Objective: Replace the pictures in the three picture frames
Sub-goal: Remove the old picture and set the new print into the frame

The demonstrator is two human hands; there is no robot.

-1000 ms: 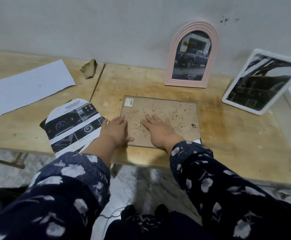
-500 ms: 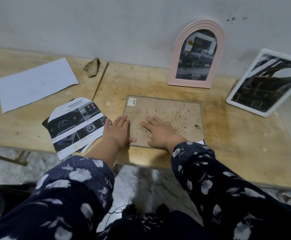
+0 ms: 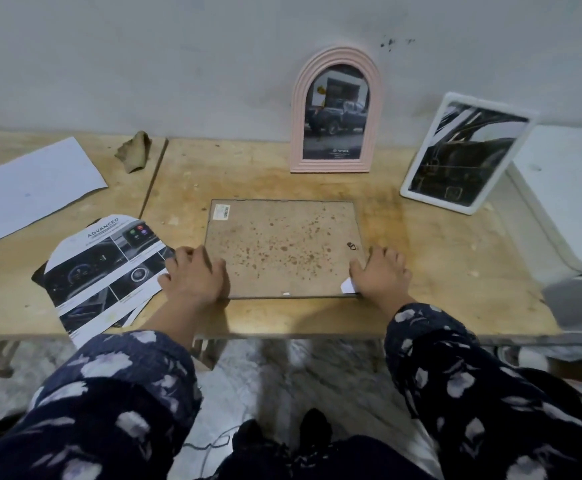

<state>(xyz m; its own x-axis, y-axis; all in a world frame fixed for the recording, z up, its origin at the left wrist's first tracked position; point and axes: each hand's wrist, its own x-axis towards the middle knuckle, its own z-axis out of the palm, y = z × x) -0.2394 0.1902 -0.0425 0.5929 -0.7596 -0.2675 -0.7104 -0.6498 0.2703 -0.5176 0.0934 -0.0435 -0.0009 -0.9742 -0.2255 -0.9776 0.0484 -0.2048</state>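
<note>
Worn, stained wooden table [image 3: 438, 258] against a grey scuffed wall [image 3: 178, 64], with marbled floor below the near edge. Face down at the table's centre: a rectangular frame [image 3: 282, 247], spotted brown backing board upward, a small label at its 10 o'clock corner. At 12 o'clock from it, standing against the wall, a pink arched frame [image 3: 337, 110] showing a dark pickup truck. At 2 o'clock, leaning tilted, a white rectangular frame [image 3: 464, 152] with a dark car-interior picture. At 9 o'clock, touching the left hand, a cut car brochure page [image 3: 99, 271] lying over other sheets. Farther out at 10 o'clock, a blank white sheet [image 3: 30, 188]; at 11 o'clock, a crumpled brown scrap [image 3: 133, 152]. At 3 o'clock, a white box-like unit [image 3: 566, 202].

Left hand [image 3: 194, 273] on the face-down frame's left edge, fingers curled over it. Right hand [image 3: 383, 271] on the right near corner, fingers bent onto the edge, beside a white paper corner [image 3: 347, 285] poking out. Whether gripping or merely pressing, cannot tell. Dark floral sleeves [image 3: 455, 368] on both arms.
</note>
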